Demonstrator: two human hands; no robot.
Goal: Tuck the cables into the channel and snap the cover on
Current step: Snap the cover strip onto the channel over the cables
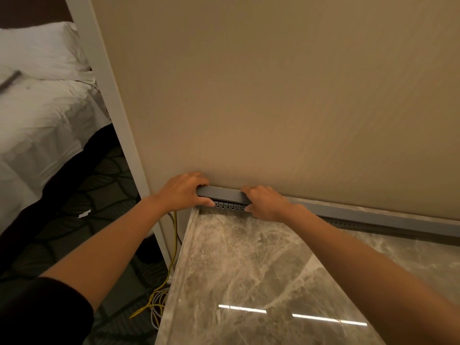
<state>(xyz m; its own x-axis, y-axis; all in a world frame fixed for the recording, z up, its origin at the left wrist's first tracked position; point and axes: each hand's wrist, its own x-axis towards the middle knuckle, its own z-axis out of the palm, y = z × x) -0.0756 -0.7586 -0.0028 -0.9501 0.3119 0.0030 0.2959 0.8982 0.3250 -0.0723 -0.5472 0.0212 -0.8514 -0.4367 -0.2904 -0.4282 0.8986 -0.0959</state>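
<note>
A grey slotted cable channel (373,224) runs along the foot of the beige wall at the back of a marble counter (249,270). A grey cover (221,192) lies on top of the channel's left end. My left hand (183,189) grips the cover's left end, fingers over the top, thumb at the slotted front. My right hand (267,202) clamps the cover a little further right in the same way. Yellow and grey cables (174,235) hang from the channel's left end down the counter's side to a loose pile on the floor (155,305).
A white door frame (119,115) stands left of the wall. Beyond it is a bed with white sheets (42,113) and dark patterned carpet (82,207). The counter's left edge drops off just beside the hanging cables.
</note>
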